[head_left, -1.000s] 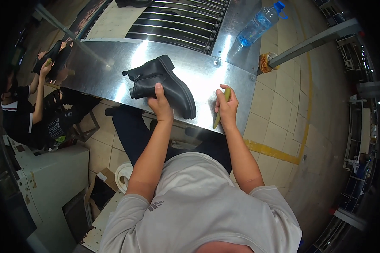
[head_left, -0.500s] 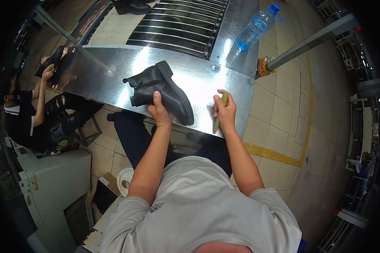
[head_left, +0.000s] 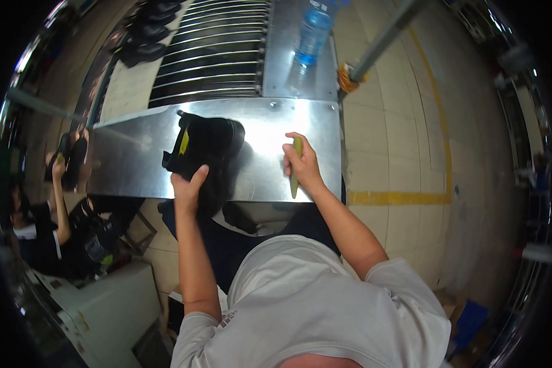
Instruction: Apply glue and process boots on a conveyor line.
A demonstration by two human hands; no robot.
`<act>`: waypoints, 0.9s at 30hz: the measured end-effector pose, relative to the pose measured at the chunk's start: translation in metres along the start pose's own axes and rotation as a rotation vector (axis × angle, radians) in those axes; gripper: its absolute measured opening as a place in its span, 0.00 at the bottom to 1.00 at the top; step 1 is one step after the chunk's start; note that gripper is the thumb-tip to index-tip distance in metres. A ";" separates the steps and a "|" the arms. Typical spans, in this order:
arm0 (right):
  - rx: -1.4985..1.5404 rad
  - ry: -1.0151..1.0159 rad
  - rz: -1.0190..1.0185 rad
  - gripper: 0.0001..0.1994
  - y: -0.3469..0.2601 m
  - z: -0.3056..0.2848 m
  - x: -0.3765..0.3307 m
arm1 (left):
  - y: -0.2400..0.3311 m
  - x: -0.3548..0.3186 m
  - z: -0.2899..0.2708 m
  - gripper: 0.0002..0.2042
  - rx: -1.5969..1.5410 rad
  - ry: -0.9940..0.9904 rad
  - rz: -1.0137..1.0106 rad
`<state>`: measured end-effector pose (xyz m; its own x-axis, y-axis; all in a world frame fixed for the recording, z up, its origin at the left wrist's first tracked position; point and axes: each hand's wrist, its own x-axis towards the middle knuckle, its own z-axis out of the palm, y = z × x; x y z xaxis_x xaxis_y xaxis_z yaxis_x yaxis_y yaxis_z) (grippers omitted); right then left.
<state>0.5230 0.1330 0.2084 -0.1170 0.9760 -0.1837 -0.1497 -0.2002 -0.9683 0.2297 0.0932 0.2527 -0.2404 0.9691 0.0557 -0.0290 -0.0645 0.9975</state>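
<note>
A black ankle boot (head_left: 211, 147) is tilted over the near part of the shiny metal table (head_left: 129, 144), blurred by motion. My left hand (head_left: 187, 187) grips its near side, thumb on top. The boot's opening faces left, and a yellow-green strip (head_left: 184, 141) shows just inside it. To the right, my right hand (head_left: 305, 164) is closed around a slim olive-green stick-like tool (head_left: 297, 147), which points down toward the table's front edge. Tool and boot are apart.
Behind the table runs a roller conveyor (head_left: 211, 49), with several black shoes (head_left: 146, 34) along its left side. At the far right stand a blue-capped plastic bottle (head_left: 314, 34) and a metal post (head_left: 380, 43). A co-worker (head_left: 55, 221) sits at left, holding a dark shoe.
My left hand has turned the boot, so its opening now shows and its sole faces away to the right. The view has shifted. My right hand still holds the tool.
</note>
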 end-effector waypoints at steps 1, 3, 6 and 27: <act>-0.002 0.012 -0.010 0.20 -0.003 0.001 -0.001 | 0.008 0.002 -0.011 0.21 0.176 -0.090 -0.015; 0.036 0.077 -0.022 0.20 -0.006 0.008 -0.004 | 0.024 0.002 -0.009 0.20 0.421 -0.271 0.029; 0.174 0.133 0.061 0.20 -0.023 0.014 0.005 | 0.018 0.008 -0.024 0.19 0.459 -0.332 -0.113; 0.891 0.081 0.155 0.12 -0.032 0.073 0.073 | 0.027 -0.013 -0.017 0.27 0.500 -0.218 -0.148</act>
<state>0.4479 0.2045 0.2386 -0.1345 0.9288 -0.3453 -0.8457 -0.2892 -0.4485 0.2156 0.0746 0.2784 -0.0613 0.9894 -0.1317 0.4291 0.1453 0.8915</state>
